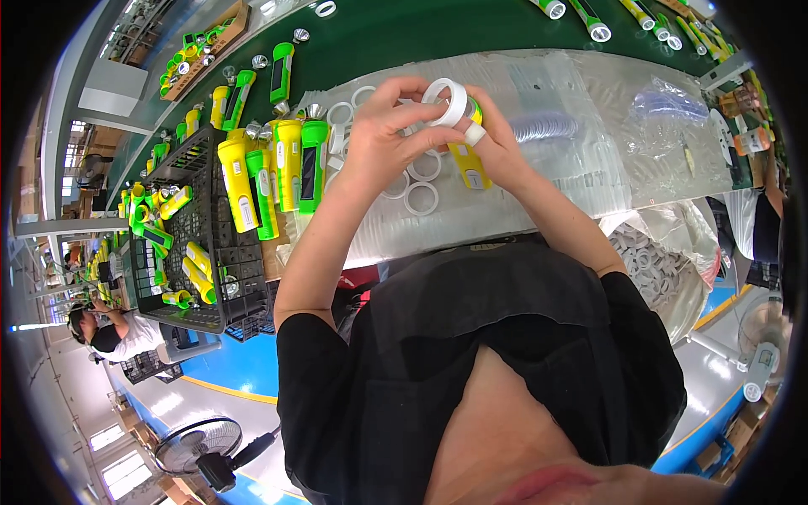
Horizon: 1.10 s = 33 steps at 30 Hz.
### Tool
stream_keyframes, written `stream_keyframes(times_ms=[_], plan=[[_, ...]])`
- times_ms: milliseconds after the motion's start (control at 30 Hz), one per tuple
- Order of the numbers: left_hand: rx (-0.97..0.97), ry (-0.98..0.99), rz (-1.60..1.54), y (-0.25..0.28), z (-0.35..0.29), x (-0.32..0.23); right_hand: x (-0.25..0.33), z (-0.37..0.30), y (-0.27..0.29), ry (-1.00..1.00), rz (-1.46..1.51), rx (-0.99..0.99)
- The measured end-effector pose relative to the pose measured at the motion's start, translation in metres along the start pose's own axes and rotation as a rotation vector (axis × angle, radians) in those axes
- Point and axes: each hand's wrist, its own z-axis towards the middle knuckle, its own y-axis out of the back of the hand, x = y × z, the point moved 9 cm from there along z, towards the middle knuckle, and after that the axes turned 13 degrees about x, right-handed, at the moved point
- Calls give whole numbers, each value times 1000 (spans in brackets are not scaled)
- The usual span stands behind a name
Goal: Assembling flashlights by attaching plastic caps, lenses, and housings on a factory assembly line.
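My left hand (385,130) pinches a white plastic ring (459,103) between thumb and fingers, tilted so its opening shows. Beside it, my right hand (503,153) is wrapped round a yellow flashlight (471,171), whose head is partly hidden behind the ring and my fingers. A white wrap (475,135) covers part of a digit on that hand. Whether the ring touches the flashlight I cannot tell. Several loose white rings (436,200) lie on the plastic-covered bench (497,215) below and left of my hands.
Yellow and green flashlights (238,189) stand in a group at the left, next to a black crate (220,269) holding more. A green belt (379,42) runs along the far side. An open sack (656,269) of white rings is at the right, below a clear plastic bag (669,105).
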Motion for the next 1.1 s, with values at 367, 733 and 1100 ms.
stream_keyframes(times_ms=[367, 733, 1100], plan=[[113, -81, 86, -21, 16, -22, 85, -5, 40, 87, -873, 189], [153, 52, -50, -62, 28, -19, 108, 22, 5, -380, -1345, 796], [113, -78, 27, -67, 29, -28, 97, 10, 31, -435, -1419, 380]])
